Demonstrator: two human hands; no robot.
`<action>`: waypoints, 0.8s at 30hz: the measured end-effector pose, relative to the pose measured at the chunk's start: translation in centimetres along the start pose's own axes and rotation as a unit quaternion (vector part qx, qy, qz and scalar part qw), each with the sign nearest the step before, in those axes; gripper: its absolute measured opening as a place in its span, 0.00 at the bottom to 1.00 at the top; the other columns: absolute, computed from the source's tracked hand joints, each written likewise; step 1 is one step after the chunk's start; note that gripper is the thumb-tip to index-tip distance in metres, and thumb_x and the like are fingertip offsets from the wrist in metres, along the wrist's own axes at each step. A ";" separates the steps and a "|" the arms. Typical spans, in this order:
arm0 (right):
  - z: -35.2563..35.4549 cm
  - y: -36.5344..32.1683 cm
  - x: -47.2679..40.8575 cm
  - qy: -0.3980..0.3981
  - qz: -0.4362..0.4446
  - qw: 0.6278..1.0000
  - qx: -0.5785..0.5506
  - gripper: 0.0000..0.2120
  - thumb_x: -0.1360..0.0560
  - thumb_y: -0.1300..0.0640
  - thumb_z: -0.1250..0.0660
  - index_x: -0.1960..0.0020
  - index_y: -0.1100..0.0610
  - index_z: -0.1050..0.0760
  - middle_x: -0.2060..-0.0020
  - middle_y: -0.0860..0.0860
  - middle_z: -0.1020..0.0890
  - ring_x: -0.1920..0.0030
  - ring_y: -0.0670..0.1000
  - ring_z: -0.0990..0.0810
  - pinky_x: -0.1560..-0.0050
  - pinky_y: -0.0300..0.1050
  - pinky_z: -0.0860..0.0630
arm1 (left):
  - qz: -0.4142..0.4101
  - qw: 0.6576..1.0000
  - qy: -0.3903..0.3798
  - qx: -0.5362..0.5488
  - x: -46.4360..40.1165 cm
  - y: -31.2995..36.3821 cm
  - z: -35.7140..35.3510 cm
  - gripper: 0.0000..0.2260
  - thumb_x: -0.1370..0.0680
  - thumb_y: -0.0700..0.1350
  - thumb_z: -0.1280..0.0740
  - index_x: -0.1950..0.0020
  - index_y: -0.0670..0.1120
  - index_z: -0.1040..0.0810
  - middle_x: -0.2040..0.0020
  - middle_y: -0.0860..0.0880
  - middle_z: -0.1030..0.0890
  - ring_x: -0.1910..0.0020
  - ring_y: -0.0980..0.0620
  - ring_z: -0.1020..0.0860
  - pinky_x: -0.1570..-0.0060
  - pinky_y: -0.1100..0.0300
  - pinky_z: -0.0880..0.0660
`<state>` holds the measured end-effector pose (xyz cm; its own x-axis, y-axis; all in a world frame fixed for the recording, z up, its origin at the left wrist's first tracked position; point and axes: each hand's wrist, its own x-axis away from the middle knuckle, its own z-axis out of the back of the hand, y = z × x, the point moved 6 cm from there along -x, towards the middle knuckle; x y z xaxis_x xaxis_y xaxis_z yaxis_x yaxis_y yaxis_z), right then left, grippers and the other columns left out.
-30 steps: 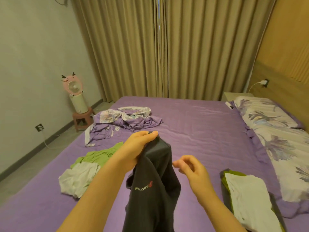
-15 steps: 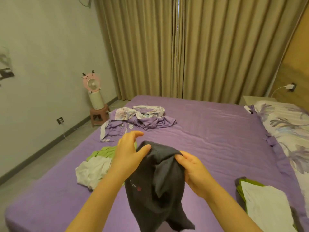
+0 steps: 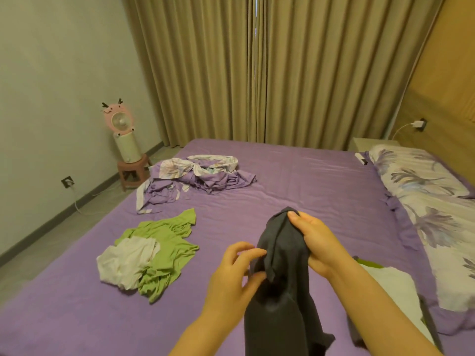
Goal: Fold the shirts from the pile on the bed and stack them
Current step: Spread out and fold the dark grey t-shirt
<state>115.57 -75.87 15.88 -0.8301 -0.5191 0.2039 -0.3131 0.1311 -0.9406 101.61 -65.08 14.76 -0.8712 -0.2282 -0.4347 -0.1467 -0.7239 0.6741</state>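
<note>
A dark grey shirt (image 3: 282,291) hangs bunched in front of me above the purple bed (image 3: 308,181). My right hand (image 3: 313,240) grips its top edge, thumb over the cloth. My left hand (image 3: 231,276) pinches a fold lower down on the shirt's left side. On the bed to the left lies a loose pile: a green shirt (image 3: 167,242) with a white shirt (image 3: 126,263) on top of it. At the lower right sits a folded stack with a white shirt (image 3: 390,286) on top and green and dark layers beneath; my right forearm hides part of it.
A crumpled purple floral sheet (image 3: 200,176) lies further up the bed. Floral pillows (image 3: 431,201) line the right side by the wooden headboard. A pink fan (image 3: 120,124) on a small stool (image 3: 132,173) stands by the left wall. Curtains hang behind the bed.
My right hand rose to the shirt's top edge and took hold, while my left hand dropped lower and now pinches a fold. The shirt's logo is no longer visible.
</note>
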 end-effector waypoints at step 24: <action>3.2 -4.0 0.0 0.063 0.149 0.930 0.331 0.16 0.26 0.42 0.36 0.48 0.54 0.25 0.54 0.52 0.18 0.56 0.50 0.19 0.56 0.46 0.21 | 0.251 0.850 -0.080 0.455 -9.1 2.0 0.0 0.10 0.22 0.48 0.35 0.61 0.45 0.27 0.63 0.48 0.19 0.63 0.52 0.19 0.62 0.58 0.21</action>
<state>118.27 -79.06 18.77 -0.8953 -0.4337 -0.1011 0.2572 -0.3181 -0.9125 109.20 -64.46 20.08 -0.9730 -0.2155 0.0828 0.0247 0.2593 0.9655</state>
